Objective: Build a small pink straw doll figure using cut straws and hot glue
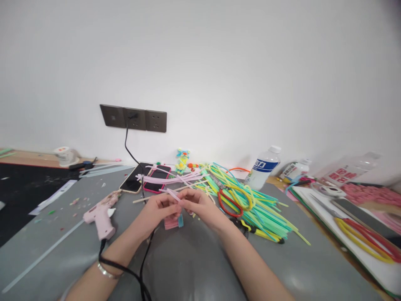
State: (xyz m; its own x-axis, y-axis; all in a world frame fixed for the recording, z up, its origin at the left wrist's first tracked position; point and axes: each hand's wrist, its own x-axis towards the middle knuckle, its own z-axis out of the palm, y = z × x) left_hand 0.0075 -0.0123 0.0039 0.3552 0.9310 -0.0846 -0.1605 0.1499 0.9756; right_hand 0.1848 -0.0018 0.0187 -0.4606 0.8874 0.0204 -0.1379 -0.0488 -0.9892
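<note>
Your left hand (156, 214) and right hand (199, 205) meet at the fingertips, both sets of fingers (169, 210) pinching a pale lilac strip (171, 193) above the tabletop (194, 263). Right under it, at six o'clock, you have a pink bundle (171, 223) with a blue end; I can't tell whether you're touching it. Lilac stems (171, 179) lie near eleven, with two phones (133, 180) at ten. Toward nine rests your pink glue gun (102, 215), its black cord (122, 266) crossing your left forearm. Between three and four spreads a heap of green and yellow stems (271, 219). A bottle (264, 167) stands toward two, farther out.
</note>
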